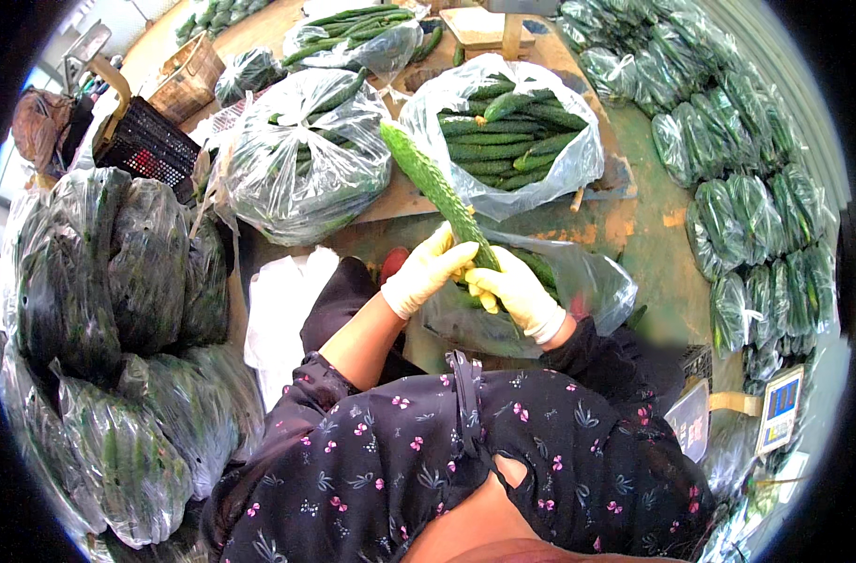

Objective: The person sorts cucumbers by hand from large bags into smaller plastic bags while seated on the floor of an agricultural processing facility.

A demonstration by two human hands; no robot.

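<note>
A long, bumpy green cucumber (426,174) slants up and to the left in front of me. My left hand (430,267), in a pale yellow glove, is closed around its lower part. Close beside it, my right hand (514,289), gloved alike, grips the cucumber near its lower end. Below both hands a clear plastic bag (592,281) lies open in front of my lap with cucumbers inside, partly hidden by my hands. Straight ahead stands another open clear bag (578,183), filled with cucumbers (489,139) laid side by side.
A loosely gathered clear bag of cucumbers (306,202) stands left of the open one. Filled bags (146,272) pile up at my left, and rows of them (728,225) line the right. A black crate (151,145), a wicker basket (186,80) and a scale display (780,409) are around me.
</note>
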